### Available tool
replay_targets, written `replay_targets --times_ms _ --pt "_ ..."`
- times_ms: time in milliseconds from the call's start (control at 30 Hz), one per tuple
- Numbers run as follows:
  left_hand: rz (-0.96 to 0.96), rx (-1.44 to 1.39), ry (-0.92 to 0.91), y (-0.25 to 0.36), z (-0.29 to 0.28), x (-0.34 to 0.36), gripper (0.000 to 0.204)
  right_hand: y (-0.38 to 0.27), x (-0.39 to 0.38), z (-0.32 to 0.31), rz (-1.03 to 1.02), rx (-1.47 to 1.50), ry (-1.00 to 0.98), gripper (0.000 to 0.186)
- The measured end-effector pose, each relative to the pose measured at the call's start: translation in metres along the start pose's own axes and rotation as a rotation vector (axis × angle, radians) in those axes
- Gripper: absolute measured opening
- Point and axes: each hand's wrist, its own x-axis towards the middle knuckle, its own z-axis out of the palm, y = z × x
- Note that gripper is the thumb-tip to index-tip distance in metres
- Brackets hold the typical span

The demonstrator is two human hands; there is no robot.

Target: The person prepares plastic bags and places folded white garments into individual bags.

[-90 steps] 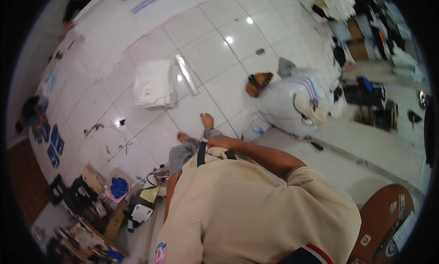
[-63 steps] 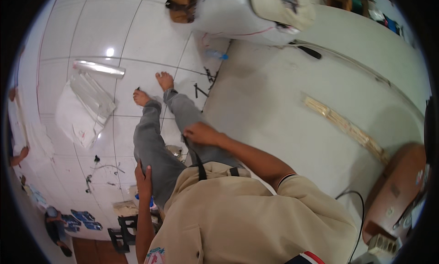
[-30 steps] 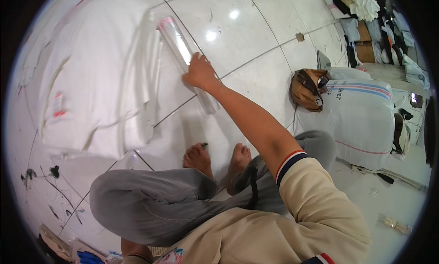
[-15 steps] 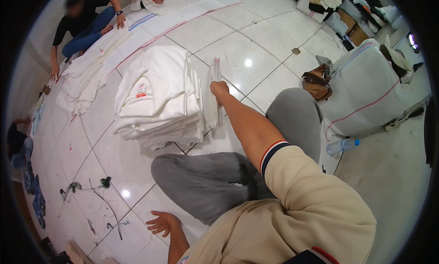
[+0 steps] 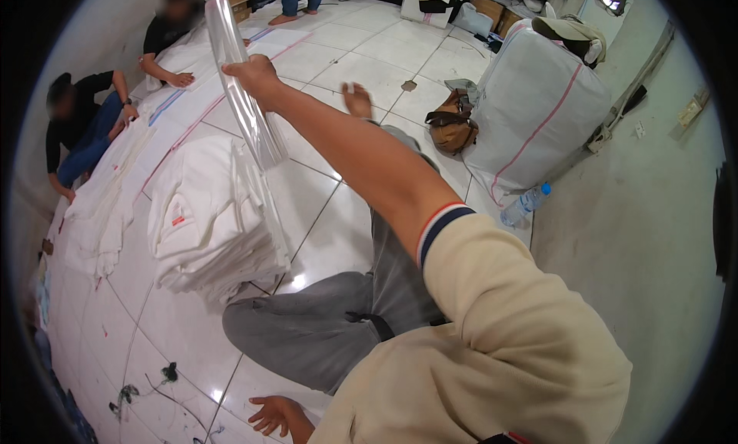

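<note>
My right hand (image 5: pixel 255 79) is closed around a long, shiny bundle of clear plastic bags (image 5: pixel 244 117), raised and tilted above the floor. Behind the bundle's lower end, a tall stack of folded white garments (image 5: pixel 204 213) rests on the tiles. A red-and-white label shows on the topmost garment. Low in the picture, my left hand (image 5: pixel 273 415) holds nothing, its fingers spread over the floor beside my bent knee. Whether that palm presses on the tiles I cannot tell.
Two people sit at the far left, beside white garments (image 5: pixel 104 213) laid on a long white sheet. At right a large white sack (image 5: pixel 538 113) stands near a brown bag (image 5: pixel 453 129) and a water bottle (image 5: pixel 526 206). Dark thread scraps (image 5: pixel 167 373) litter the near-left floor.
My right hand has lifted the bundle of plastic bags off the floor, up and to the left. One leg has stretched forward. The view has shifted, and a standing person's legs now show.
</note>
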Motion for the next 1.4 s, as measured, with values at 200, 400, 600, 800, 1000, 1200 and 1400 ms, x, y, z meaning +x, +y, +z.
replay_targets --times_ms 200,400,600,800,1000,1200,1400 --pt "0.144 0.803 -0.09 0.013 -0.039 -0.002 0.088 0.044 -0.063 -0.056 0.185 0.583 -0.374 0.035" --pt "0.01 0.313 -0.337 0.057 -0.093 -0.007 0.086 0.149 -0.088 -0.093 0.544 0.811 -0.458 0.048" --pt "0.897 -0.462 -0.485 0.223 -0.163 -0.118 0.061 0.228 -0.094 -0.131 0.677 0.66 -0.31 0.046" --pt "1.061 -0.486 -1.735 0.321 -0.127 -0.31 0.062 0.252 -0.1 -0.139 0.438 0.589 -0.293 0.034" --pt "0.554 -0.438 -2.135 0.35 -0.044 -0.38 0.077 0.236 -0.122 -0.144 0.318 0.137 -0.426 0.034" --pt "0.203 -0.401 -2.277 0.327 -0.027 -0.345 0.058 0.238 -0.125 -0.137 0.386 0.09 -0.632 0.034" --pt "-0.112 -0.447 -2.313 0.334 -0.022 -0.324 0.053 0.234 -0.12 -0.124 0.432 0.155 -0.612 0.029"
